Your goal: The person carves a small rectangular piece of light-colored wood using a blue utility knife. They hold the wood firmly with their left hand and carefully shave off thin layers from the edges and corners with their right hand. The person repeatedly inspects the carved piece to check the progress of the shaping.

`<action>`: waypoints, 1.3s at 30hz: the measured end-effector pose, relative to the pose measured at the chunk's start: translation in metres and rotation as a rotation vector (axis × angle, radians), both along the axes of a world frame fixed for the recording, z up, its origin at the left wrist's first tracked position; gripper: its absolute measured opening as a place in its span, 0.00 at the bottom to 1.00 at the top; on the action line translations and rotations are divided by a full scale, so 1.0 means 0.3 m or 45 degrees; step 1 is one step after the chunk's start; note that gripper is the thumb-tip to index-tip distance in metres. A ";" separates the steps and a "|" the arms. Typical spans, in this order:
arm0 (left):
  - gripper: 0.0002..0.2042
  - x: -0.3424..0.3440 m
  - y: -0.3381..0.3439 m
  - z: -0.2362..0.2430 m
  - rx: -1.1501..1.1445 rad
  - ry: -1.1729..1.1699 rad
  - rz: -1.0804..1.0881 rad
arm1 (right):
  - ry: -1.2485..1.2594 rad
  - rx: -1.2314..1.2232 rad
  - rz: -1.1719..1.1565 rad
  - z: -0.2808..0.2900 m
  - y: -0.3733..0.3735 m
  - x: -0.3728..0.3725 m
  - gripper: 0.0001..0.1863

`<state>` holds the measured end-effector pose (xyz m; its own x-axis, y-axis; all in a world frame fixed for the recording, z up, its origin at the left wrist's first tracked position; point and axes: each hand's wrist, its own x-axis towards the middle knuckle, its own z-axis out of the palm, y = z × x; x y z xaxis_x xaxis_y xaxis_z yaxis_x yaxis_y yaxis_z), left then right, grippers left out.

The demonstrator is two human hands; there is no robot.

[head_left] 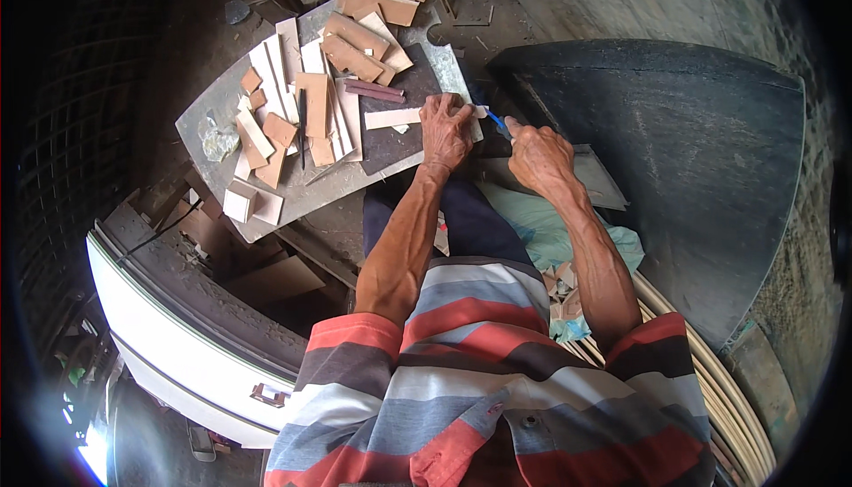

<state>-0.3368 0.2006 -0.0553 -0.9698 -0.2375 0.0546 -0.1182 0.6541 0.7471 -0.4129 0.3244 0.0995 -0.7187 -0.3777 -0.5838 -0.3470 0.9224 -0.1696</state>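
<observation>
My left hand [446, 132] grips a pale thin wooden strip [392, 118] with bent fingers, near its right end on a dark board [386, 151] at the table's right edge. My right hand [540, 154], just beyond that edge, is closed around a blue tool [496, 121], its tip by the strip's end; the exact kind of tool is unclear. Two dark red-brown sticks [374, 91] lie above the strip. Tan and pale wood offcuts [351, 56] are piled over the left and top of the table [204, 127], along with a slim dark tool [302, 127].
A large dark panel [666, 150] stands to the right, against a mottled wall. A white panel [186, 354] with a brown fitting is at lower left beside scrap wood. Green plastic sheeting [568, 234] and long pale rods [737, 398] lie behind my right arm.
</observation>
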 end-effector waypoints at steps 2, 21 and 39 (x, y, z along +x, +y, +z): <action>0.17 -0.003 -0.001 -0.002 0.008 -0.012 0.034 | -0.013 0.000 -0.006 0.046 0.006 -0.005 0.17; 0.09 -0.024 0.006 0.016 0.010 0.078 0.096 | -0.092 -0.014 -0.066 0.021 -0.030 -0.032 0.14; 0.11 -0.016 0.001 0.019 -0.005 0.122 0.085 | -0.190 0.020 -0.167 0.051 -0.015 -0.042 0.16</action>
